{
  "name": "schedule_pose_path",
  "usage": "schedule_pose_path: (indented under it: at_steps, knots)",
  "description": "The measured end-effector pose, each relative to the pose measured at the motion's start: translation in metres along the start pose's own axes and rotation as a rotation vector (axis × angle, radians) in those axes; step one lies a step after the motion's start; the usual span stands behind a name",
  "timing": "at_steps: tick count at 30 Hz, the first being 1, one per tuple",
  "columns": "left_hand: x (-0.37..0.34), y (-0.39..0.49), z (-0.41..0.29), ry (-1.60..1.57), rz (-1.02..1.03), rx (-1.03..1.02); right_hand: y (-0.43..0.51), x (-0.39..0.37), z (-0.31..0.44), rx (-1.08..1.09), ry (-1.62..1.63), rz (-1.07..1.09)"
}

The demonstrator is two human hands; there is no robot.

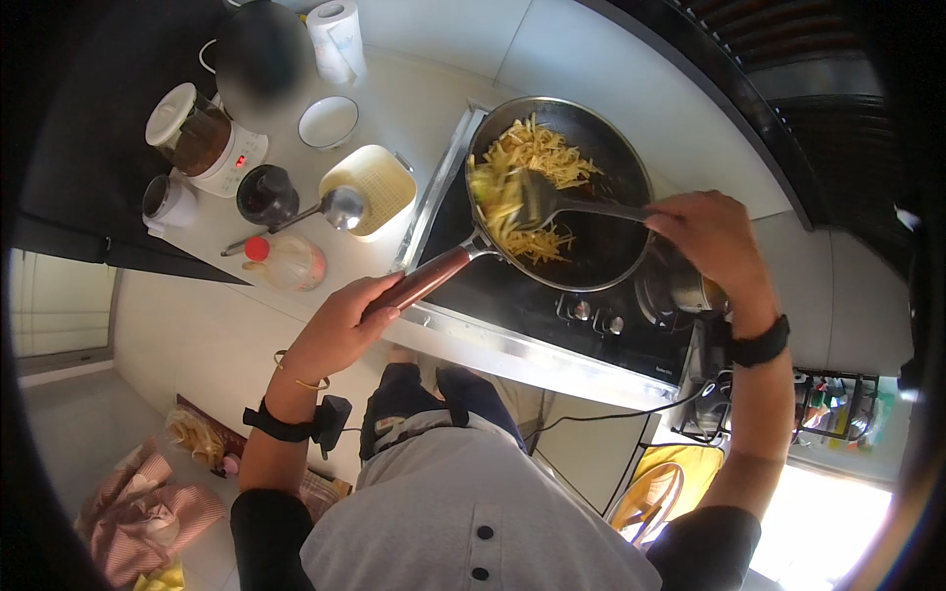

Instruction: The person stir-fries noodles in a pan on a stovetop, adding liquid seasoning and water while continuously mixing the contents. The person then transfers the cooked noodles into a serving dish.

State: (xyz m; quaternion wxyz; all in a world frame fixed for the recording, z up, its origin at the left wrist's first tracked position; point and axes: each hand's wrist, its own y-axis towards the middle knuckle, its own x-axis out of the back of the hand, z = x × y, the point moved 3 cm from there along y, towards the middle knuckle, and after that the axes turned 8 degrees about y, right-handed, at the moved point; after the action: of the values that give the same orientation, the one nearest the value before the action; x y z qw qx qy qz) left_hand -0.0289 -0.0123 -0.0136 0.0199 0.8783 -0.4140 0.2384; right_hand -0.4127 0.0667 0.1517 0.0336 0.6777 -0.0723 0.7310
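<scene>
My left hand (pixel 341 319) is closed around the reddish-brown handle (pixel 425 281) of a dark frying pan (pixel 591 255) over the black gas hob. In my right hand (pixel 709 233) is the handle of a dark spatula (pixel 602 209), its blurred head among the food at the pan's left side. Pale yellow shredded food (pixel 543 151), which looks like potato strips, lies along the pan's left and upper part, with some green pieces at the left. Bare dark pan surface shows on the right.
Left of the hob (pixel 510 303) stand a cream plastic basket (pixel 403 188), a metal ladle (pixel 342 207), a red-capped bottle (pixel 292 262), a dark jar (pixel 266 196), a white bowl (pixel 328 123), an electric glass kettle (pixel 199 144) and a paper towel roll (pixel 336 41). A metal pot (pixel 692 292) is at the right burner.
</scene>
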Motion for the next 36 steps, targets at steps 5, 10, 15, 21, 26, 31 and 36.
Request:
schedule_pose_path:
  at_steps: [5, 10, 15, 21, 26, 31, 36]
  knots:
    - [-0.001, 0.003, -0.004, 0.026, 0.016, -0.001, 0.011, -0.027, -0.01, -0.055, -0.414, 0.071]
    - [0.0, 0.0, -0.001, 0.021, -0.008, -0.008, 0.012, 0.004, -0.046, -0.095, -0.607, -0.062]
    - [-0.002, 0.003, 0.0, 0.023, 0.011, -0.035, 0.034, -0.043, -0.075, -0.173, -0.552, -0.148]
    - [0.0, 0.001, -0.003, -0.019, 0.053, 0.014, 0.035, -0.063, -0.031, 0.148, -0.222, -0.18]
    - [-0.001, 0.0, -0.001, -0.02, 0.042, 0.031, -0.009, -0.049, -0.026, 0.28, -0.132, 0.01]
    - [-0.005, 0.001, 0.0, 0.04, 0.011, -0.025, -0.053, -0.016, -0.036, 0.264, -0.45, -0.026]
    - [-0.009, -0.003, 0.008, 0.066, -0.024, -0.124, -0.087, 0.029, -0.009, 0.119, -0.485, -0.156]
